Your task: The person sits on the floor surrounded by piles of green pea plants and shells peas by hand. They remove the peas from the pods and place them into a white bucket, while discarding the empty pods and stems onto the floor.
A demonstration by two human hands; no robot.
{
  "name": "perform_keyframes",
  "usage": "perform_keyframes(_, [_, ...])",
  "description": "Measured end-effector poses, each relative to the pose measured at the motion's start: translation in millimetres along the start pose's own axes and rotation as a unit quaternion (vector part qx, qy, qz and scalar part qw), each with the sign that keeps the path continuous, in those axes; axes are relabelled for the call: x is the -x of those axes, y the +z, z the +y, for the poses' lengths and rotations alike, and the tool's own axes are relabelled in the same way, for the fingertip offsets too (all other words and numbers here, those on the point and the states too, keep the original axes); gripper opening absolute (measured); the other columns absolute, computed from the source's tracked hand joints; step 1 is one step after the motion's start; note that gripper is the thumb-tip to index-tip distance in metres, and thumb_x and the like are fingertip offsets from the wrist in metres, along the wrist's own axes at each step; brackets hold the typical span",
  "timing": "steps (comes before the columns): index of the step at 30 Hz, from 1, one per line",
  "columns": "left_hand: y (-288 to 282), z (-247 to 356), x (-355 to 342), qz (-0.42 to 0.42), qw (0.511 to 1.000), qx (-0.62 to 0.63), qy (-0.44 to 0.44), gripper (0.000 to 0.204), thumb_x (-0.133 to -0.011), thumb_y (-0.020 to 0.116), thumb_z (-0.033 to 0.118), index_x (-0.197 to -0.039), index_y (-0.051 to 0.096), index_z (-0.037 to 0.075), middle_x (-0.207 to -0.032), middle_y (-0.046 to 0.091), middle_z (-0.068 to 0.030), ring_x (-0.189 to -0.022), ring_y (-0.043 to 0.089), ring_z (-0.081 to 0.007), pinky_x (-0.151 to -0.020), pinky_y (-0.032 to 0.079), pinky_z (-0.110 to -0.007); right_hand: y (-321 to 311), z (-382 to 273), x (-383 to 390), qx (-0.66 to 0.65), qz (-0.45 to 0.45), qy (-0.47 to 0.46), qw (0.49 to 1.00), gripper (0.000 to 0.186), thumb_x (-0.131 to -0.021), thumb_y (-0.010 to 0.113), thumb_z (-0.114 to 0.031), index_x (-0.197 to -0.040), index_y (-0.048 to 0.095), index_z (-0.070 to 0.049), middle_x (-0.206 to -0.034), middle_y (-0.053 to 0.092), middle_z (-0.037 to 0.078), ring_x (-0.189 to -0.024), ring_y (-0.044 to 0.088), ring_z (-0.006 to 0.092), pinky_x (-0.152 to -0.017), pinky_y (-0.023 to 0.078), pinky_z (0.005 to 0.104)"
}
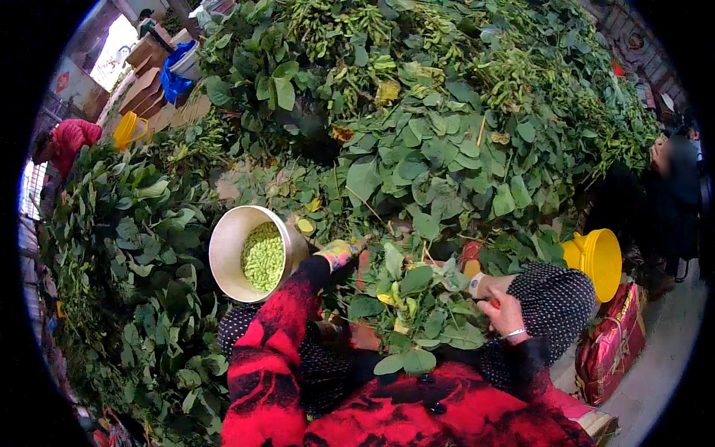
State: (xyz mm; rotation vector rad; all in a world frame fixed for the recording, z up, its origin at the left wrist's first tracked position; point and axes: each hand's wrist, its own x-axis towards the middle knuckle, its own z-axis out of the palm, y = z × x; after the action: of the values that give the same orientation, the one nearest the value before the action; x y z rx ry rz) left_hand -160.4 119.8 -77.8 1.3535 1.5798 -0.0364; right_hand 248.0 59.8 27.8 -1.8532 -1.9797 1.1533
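Observation:
My left hand [341, 253], in a brightly patterned covering, reaches forward just right of a white bucket [223, 257]. Its fingertips are too small and blurred among the leaves to read. Inside the tilted bucket lie shelled green beans [263, 257]. Above my right knee, my bare right hand [506, 314] is closed, with a bracelet at the wrist. A small red spot shows at its fingers; what it is I cannot make out. Between my hands, leafy bean stalks [424, 298] with some yellowed leaves lie across my lap.
A large heap of bean plants with pods [447, 134] rises ahead, and more leaves [141, 261] spread at left. At right stand a yellow bucket [599, 264] and a red bag [612, 343]. A person in pink [74, 145] is far left; another in dark clothes [674, 194] is far right.

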Motion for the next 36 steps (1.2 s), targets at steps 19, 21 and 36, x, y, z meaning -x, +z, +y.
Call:
perform_keyframes(19, [36,22,15,0.33,0.943,-0.031,-0.035,0.039,-0.085,0.044,0.038,-0.098,0.061,0.005,-0.089,0.062,-0.0141,-0.08,0.06,-0.0244,-0.071,0.046,-0.032,110,-17,-171,-0.005,0.152,-0.215,0.965,0.006,-0.071,0.048,-0.005,-0.071,0.051,0.0,-0.064,0.048,0.022,-0.064,0.047,0.041,-0.054,0.036,0.0444])
perform_keyframes(21, [24,8,-7,0.299,0.949,-0.073,-0.074,0.039,-0.085,0.044,0.038,-0.098,0.061,0.005,-0.089,0.062,-0.0141,-0.08,0.06,-0.0245,-0.071,0.046,-0.032,95,-46,-185,0.016,0.113,-0.23,0.967,0.008,-0.072,0.049,-0.007,-0.07,0.052,0.0,-0.067,0.051,0.023,-0.067,0.05,0.0413,-0.056,0.039,0.0443])
perform_keyframes(36, [52,33,-16,0.235,0.96,-0.126,-0.085,0.037,-0.084,0.044,0.035,-0.098,0.061,0.006,-0.091,0.062,-0.014,-0.081,0.06,-0.0252,-0.072,0.046,-0.033,74,-51,-212,0.076,0.105,-0.214,0.968,0.024,-0.081,0.043,-0.019,-0.068,0.052,-0.001,-0.066,0.052,0.019,-0.067,0.052,0.0355,-0.056,0.039,0.0383])
